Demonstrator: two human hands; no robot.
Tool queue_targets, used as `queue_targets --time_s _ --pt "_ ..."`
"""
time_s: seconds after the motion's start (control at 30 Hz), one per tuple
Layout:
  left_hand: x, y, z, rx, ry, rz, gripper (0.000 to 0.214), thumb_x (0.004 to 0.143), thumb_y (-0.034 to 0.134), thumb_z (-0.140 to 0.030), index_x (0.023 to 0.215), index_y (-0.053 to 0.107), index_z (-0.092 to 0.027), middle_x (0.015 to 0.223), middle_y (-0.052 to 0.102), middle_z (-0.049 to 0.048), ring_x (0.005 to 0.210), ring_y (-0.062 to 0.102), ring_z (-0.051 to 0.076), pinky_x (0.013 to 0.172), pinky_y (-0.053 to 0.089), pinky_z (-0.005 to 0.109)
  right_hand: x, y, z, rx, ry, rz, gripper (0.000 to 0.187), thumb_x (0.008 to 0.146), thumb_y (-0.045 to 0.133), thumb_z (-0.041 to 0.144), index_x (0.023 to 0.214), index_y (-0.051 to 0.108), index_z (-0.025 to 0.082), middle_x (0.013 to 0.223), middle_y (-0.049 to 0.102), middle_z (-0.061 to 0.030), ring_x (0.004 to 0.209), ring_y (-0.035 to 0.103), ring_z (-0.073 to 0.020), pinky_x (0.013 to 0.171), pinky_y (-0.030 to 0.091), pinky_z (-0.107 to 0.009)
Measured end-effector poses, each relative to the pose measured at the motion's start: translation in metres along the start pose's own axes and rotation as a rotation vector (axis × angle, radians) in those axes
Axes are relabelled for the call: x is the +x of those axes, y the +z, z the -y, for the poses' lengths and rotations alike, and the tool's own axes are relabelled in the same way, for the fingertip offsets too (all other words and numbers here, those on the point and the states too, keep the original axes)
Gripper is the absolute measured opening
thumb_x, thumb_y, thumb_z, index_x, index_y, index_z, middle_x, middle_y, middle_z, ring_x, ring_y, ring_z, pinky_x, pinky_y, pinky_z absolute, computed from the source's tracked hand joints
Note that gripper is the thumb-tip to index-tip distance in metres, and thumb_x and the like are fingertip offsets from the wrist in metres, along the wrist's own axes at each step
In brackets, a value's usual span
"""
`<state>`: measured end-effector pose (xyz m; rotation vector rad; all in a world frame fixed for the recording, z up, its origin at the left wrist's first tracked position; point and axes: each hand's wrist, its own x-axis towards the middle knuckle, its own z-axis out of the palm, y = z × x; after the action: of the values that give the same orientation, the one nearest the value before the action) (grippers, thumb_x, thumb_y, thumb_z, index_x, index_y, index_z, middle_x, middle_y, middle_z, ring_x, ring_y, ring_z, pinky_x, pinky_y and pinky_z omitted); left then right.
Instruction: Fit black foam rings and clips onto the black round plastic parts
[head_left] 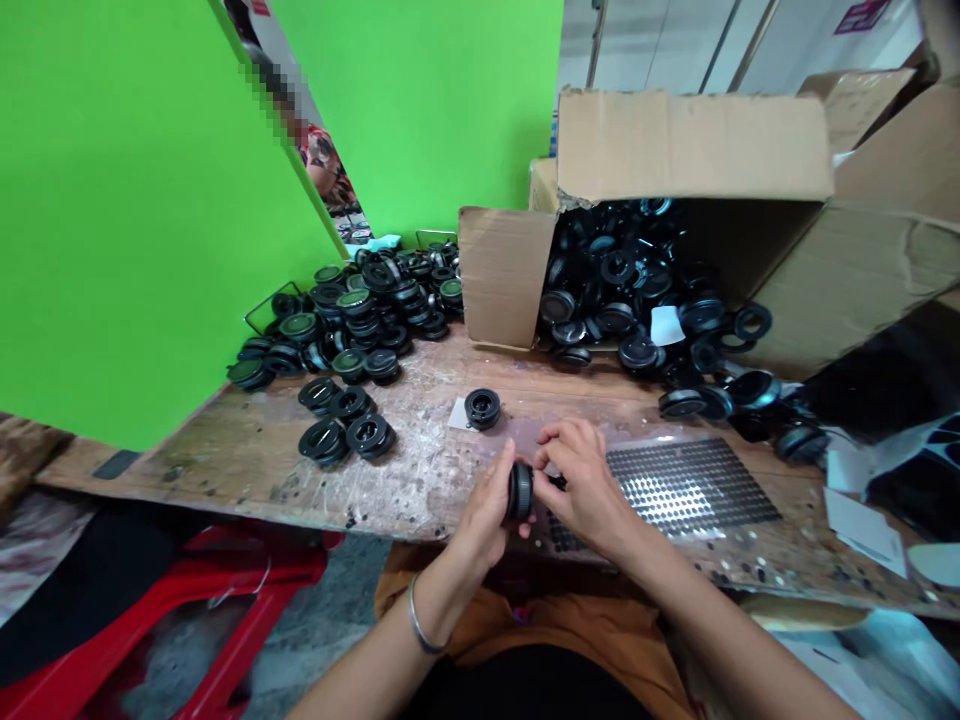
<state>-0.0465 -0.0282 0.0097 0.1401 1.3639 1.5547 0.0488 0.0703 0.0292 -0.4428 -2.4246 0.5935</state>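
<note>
My left hand [487,510] grips a black round part [520,490] with a ribbed rim, turned on its edge near the table's front. Close by its right face, my right hand [577,475] has thumb and fingers pinched together; whatever lies between the fingertips is too small or hidden to name. Beneath and beyond the right forearm lies a clear sheet [690,490] covered with rows of small black dots. Another black round part [482,408] rests flat on the table, partly over a white paper slip [458,413].
Several round parts [347,420] sit front left, before a large pile [360,310] along the green partition [135,200]. A tipped cardboard box [690,145] spills similar parts onto the wooden table [427,470]. White papers [866,530] lie right; a red stool [247,580] stands lower left.
</note>
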Motion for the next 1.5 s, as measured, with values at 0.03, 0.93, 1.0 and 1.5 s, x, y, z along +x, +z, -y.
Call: queue_targets --time_s 0.03,0.93,1.0,1.5 --pt "0.000 0.001 0.001 -0.010 -0.013 -0.001 0.051 0.076 0.056 -0.068 0.085 0.059 -0.019 0.053 0.053 -0.0039 0.037 0.048 0.010 0.029 0.030 0.017 -0.001 -0.001 -0.001 -0.010 -0.012 -0.003 0.008 0.080 0.059 0.012 0.076 0.059 0.019 0.099 0.059 -0.0066 0.102 0.048 -0.0250 0.090 0.037 -0.043" --pt "0.020 -0.046 -0.017 -0.216 0.000 -0.086 0.041 0.074 0.067 -0.054 0.082 0.063 -0.014 0.057 0.056 -0.0018 0.043 0.052 0.008 0.036 0.038 0.015 0.009 0.032 -0.039 -0.189 0.291 0.460 0.013 0.078 0.054 0.007 0.076 0.061 0.017 0.086 0.062 -0.0065 0.081 0.056 -0.0193 0.072 0.039 -0.027" --pt "0.022 -0.046 -0.015 -0.201 0.004 -0.109 0.043 0.073 0.067 -0.055 0.082 0.063 -0.014 0.056 0.056 -0.0018 0.042 0.052 0.008 0.036 0.038 0.016 0.011 0.034 -0.038 -0.233 0.276 0.476 0.014 0.077 0.053 0.006 0.075 0.060 0.017 0.084 0.062 -0.0073 0.081 0.056 -0.0205 0.071 0.039 -0.028" --pt "0.011 -0.025 -0.013 -0.093 0.139 -0.172 0.043 0.072 0.065 -0.058 0.082 0.063 -0.017 0.052 0.052 -0.0050 0.042 0.052 0.011 0.038 0.042 0.020 -0.016 0.022 -0.008 -0.099 -0.078 -0.190 0.012 0.082 0.055 0.009 0.084 0.055 0.020 0.106 0.054 -0.0088 0.109 0.045 -0.0276 0.096 0.037 -0.049"
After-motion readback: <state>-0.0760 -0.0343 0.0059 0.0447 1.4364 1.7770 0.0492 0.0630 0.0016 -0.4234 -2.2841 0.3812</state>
